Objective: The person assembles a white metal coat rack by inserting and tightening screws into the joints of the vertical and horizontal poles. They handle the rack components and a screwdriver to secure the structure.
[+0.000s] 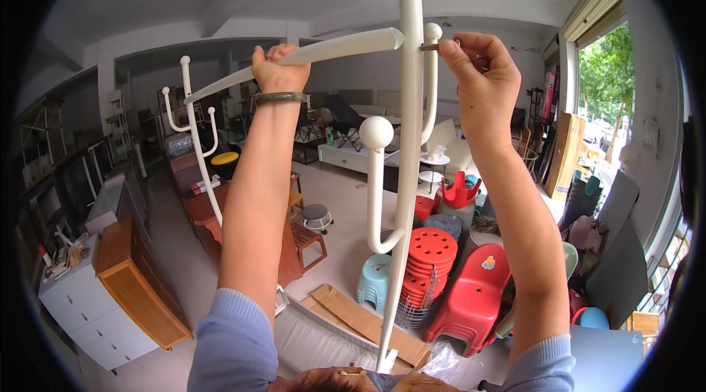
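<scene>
The left hand [279, 68] has its grip closed around the white crossbar [346, 45], whose long axis rises rightward from the far post [196, 127], its end pointing at the near post [412, 98]. The right hand [485, 72] pinches a thin brownish piece [429, 47] at that post's right side; steadying the bar and keeping both in line seems best.

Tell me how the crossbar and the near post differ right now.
The crossbar runs crosswise, while the near post stands roughly upright. The left hand grips the crossbar; no hand is wrapped around the near post. The near post carries ball-tipped hooks, while the crossbar shows none. Both are white or off-white.
</scene>
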A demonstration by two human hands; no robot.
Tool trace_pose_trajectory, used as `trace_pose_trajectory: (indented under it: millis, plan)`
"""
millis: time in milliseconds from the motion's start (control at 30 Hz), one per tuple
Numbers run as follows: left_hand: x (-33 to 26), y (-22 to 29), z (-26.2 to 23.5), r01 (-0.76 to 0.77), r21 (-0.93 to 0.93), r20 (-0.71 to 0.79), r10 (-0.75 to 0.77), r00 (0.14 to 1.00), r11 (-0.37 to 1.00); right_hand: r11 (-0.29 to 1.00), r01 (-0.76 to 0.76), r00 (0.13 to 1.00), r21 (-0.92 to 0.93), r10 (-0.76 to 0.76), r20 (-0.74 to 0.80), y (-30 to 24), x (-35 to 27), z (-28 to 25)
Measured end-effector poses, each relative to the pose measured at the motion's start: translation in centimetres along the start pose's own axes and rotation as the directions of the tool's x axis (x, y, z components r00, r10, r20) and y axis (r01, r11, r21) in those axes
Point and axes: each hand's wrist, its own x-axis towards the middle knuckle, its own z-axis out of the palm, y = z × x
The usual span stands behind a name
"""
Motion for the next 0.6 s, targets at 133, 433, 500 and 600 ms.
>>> trace_pose_trajectory:
  millis: [133, 433, 500, 600]
  plan:
    - [0.1, 0.2, -0.1, -0.045, 0.035, -0.047, 0.047, 0.998, 0.998, 0.999, -0.009, 0.998, -0.053, 0.006, -0.063, 0.1, -0.4, 0.2]
    - [0.6, 1.3, -1.4, -0.025, 0.010, 0.007, 0.025, 1.000, 1.000, 0.999, -0.053, 0.998, 0.002, 0.053, -0.030, 0.3, -0.5, -0.1]
    - [0.4, 1.3, -1.2, -0.006, 0.005, 0.021, 0.006, 1.000, 1.000, 0.999, -0.034, 0.999, -0.010, 0.034, -0.026, 0.6, -0.4, 0.0]
    - [0.4, 1.2, -1.3, -0.004, 0.029, 0.067, 0.002, 0.998, 1.000, 0.999, -0.017, 1.000, 0.034, 0.017, 0.010, 0.6, -0.2, 0.3]
